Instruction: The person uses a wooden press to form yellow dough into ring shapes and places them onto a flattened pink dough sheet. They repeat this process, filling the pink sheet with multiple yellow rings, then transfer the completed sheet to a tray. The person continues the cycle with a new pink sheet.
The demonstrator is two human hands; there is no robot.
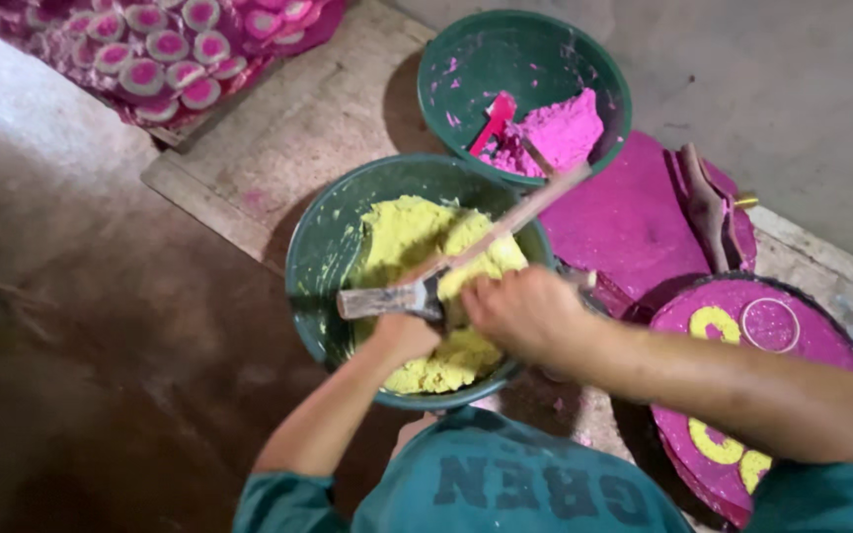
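Your left hand point(405, 336) is down inside the dark green round plastic basin point(313, 259), pressed into the crumbly yellow paste point(417, 237) that fills its far and right side; its fingers are buried in the mix, so you cannot tell from here whether it is open or closed. Your right hand point(520, 311) is curled over the basin's near-right rim, closed on a lump of the yellow paste, and it sits against the flat metal trowel with the long wooden handle point(417, 294), whose blade points toward the basin's left wall while the handle slants up and away past its far rim. Just beyond the basin stands a second green round basin point(456, 69) holding bright pink paste point(560, 133) and a pink scoop point(494, 120). To the basin's right lie pink-coated flat boards point(629, 222) and a round pink mould with yellow ring shapes point(742, 341). Far off to the basin's upper left, rows of pink-and-grey round discs point(165, 44) rest on a board. Watch the trowel handle: it reaches close over the pink basin, so a careless swing could flick pink into your yellow mix. Paste heaped near the rim could also spill onto the floor.
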